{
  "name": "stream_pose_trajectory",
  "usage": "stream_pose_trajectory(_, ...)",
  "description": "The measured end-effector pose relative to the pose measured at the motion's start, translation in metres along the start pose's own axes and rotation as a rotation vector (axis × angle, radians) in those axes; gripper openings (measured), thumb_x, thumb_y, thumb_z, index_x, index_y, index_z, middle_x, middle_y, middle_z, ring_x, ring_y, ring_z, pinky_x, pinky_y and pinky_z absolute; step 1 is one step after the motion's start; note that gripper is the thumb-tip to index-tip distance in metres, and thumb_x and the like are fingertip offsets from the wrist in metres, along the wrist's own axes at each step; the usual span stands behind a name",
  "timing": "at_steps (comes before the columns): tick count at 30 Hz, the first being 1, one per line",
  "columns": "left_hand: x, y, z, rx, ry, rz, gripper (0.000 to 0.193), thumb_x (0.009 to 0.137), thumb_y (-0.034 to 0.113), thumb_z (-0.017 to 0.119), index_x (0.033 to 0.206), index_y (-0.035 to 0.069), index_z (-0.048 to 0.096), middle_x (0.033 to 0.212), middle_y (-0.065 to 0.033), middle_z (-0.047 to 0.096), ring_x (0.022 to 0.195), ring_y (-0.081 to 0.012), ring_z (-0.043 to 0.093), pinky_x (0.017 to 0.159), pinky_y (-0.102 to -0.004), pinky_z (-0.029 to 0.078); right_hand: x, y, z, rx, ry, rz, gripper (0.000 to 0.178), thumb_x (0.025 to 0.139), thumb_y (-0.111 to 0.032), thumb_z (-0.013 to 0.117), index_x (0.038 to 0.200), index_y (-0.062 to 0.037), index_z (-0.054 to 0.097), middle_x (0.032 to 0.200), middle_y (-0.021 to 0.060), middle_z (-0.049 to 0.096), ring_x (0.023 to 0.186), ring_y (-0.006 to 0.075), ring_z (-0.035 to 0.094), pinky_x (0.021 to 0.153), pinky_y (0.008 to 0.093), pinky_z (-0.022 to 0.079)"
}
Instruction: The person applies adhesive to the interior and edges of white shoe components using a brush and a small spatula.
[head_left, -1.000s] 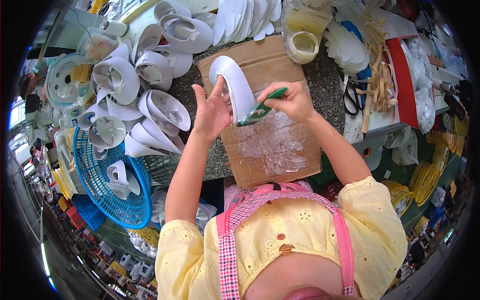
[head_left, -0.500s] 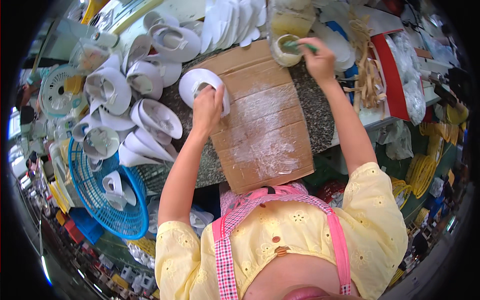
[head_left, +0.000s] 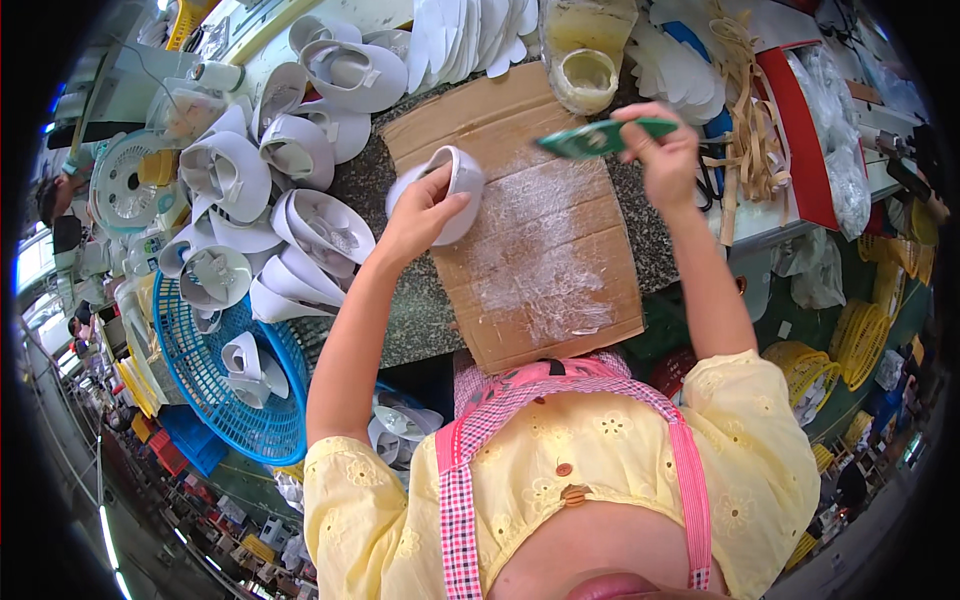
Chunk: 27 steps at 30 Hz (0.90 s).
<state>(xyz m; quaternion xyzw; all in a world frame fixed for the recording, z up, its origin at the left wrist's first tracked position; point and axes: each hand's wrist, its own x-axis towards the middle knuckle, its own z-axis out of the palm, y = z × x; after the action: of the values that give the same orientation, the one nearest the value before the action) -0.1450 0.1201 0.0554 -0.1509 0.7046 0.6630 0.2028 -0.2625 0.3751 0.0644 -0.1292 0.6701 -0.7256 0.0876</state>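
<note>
My left hand point(head_left: 425, 215) grips a white shoe upper point(head_left: 466, 185), thumb and fingers on its raised rim, over the left edge of a cardboard sheet point(head_left: 600, 265). It is tipped up, so its curved side faces the sheet. My right hand point(head_left: 665, 155) holds a green-handled brush point(head_left: 590, 139), its end pointing left above the cardboard; motion smears it. Beyond the sheet stands a pale jar point(head_left: 585, 78) with a residue-coated rim. Several similar white uppers point(head_left: 325, 225) lie piled to the left, some nested together.
A blue plastic basket point(head_left: 180, 370) with white pieces inside stands at the left. Flat white sole-shaped pieces point(head_left: 460, 40) fan out at the back. To the right hang tan strips point(head_left: 745, 110) beside a red-edged box point(head_left: 800, 135). Whitish residue covers the cardboard's middle.
My right hand has drawn the brush out of the jar and brought it nearer, over the cardboard. My left hand has tilted the upper and shifted it slightly right.
</note>
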Motion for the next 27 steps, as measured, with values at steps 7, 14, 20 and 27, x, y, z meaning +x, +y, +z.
stream_pose_trajectory(7, -0.018, 0.016, 0.017, -0.473, -0.051, -0.005, 0.106, 0.061, 0.082, 0.012, 0.128, 0.002, 0.031, 0.122, -0.0092, 0.044, 0.111, -0.0193, 0.041, 0.092, -0.0337, 0.031, -0.003, 0.012, 0.061, 0.16, 0.133, 0.068, 0.01, 0.079, -0.01, 0.06, 0.084, -0.0018, 0.061, 0.068, 0.0007, 0.057, 0.05, 0.0042, 0.048, 0.044, 0.0165, 0.039)
stream_pose_trajectory(14, -0.03, 0.024, 0.02, -0.739, 0.025, 0.057, 0.113, 0.054, 0.086, 0.018, 0.128, 0.001, 0.031, 0.122, -0.0094, 0.044, 0.109, -0.0201, 0.043, 0.091, -0.0349, 0.032, 0.003, -0.009, 0.064, 0.118, -0.037, -0.054, 0.009, 0.079, -0.007, 0.058, 0.086, -0.0023, 0.061, 0.071, 0.0016, 0.058, 0.05, 0.0048, 0.049, 0.045, 0.0156, 0.039)
stream_pose_trajectory(20, -0.037, 0.032, 0.011, -0.908, 0.068, 0.082, 0.112, 0.055, 0.087, 0.018, 0.127, 0.002, 0.032, 0.12, -0.0087, 0.044, 0.108, -0.0201, 0.041, 0.09, -0.0359, 0.031, 0.006, -0.016, 0.068, 0.212, -0.611, -0.214, 0.014, 0.073, 0.006, 0.057, 0.083, -0.0023, 0.062, 0.078, 0.0049, 0.062, 0.075, 0.0117, 0.057, 0.067, 0.0228, 0.047)
stream_pose_trajectory(27, -0.028, 0.033, 0.0, -1.047, 0.103, 0.071, 0.109, 0.059, 0.085, 0.018, 0.127, 0.0, 0.029, 0.124, -0.0107, 0.036, 0.111, -0.0216, 0.035, 0.091, -0.0403, 0.03, 0.0, -0.005, 0.075, 0.141, -0.601, -0.257, 0.014, 0.071, 0.005, 0.06, 0.08, -0.0049, 0.064, 0.079, 0.004, 0.062, 0.076, 0.0125, 0.057, 0.068, 0.0227, 0.045)
